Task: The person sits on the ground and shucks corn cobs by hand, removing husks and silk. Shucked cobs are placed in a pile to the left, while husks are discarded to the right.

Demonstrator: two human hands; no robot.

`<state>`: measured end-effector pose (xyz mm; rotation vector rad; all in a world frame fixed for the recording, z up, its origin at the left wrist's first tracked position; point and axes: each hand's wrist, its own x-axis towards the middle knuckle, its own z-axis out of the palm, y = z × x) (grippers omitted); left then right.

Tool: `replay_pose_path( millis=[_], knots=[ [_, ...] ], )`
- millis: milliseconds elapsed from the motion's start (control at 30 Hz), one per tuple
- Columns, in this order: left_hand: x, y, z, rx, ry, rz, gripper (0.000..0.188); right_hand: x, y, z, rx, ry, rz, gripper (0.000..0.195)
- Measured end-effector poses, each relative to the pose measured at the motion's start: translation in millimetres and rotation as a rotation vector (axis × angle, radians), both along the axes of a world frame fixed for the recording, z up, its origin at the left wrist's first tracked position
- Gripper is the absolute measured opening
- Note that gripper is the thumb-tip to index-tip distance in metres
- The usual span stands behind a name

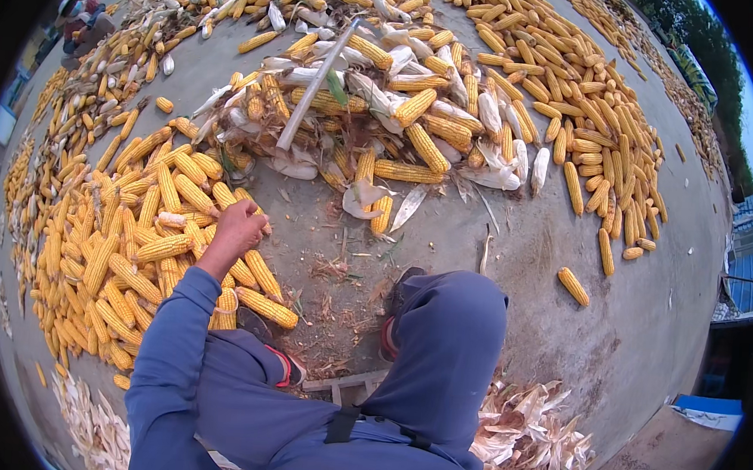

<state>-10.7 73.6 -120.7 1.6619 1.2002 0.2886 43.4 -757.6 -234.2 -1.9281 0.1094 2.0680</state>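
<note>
My left hand (pixel 242 227) is at the right edge of a large pile of husked corn ears (pixel 117 251), its fingers curled at a yellow corn ear (pixel 260 215); whether they grip it is not plain. My right hand is out of view. In front of me lies a heap of corn ears with pale husks (pixel 385 100), some partly peeled. A long metal-looking rod (pixel 318 83) with a bent top end rests on that heap. Near my left shoe are more bare ears (pixel 267 307).
Another pile of bare ears (pixel 590 119) spreads at the upper right, with a single ear (pixel 573 286) apart from it. Loose husks (pixel 526 438) lie at the lower right. A person (pixel 84 23) is at the far upper left. A slatted frame (pixel 348 384) shows beneath me.
</note>
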Motion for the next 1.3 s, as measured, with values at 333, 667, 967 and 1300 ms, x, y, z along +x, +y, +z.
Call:
replay_pose_path(
  millis=[333,667,967,1300],
  knots=[
    [104.2,-54.0,-91.4,0.298,0.224,-0.421,0.057,235.6,287.5,15.3,0.365,-0.593,-0.344,0.018],
    [188.6,-42.7,-143.2,0.243,0.167,-0.323,0.08,330.2,540.2,-58.7,0.734,-0.98,0.075,0.039],
    [216.8,-20.8,-171.0,0.257,0.419,-0.532,0.079,384.7,667.9,-85.1,0.927,-1.231,0.372,0.059],
    [135.7,-94.0,-234.1,0.166,0.189,-0.73,0.029,402.6,707.5,-118.0,0.834,-1.376,0.464,0.053]
  ],
)
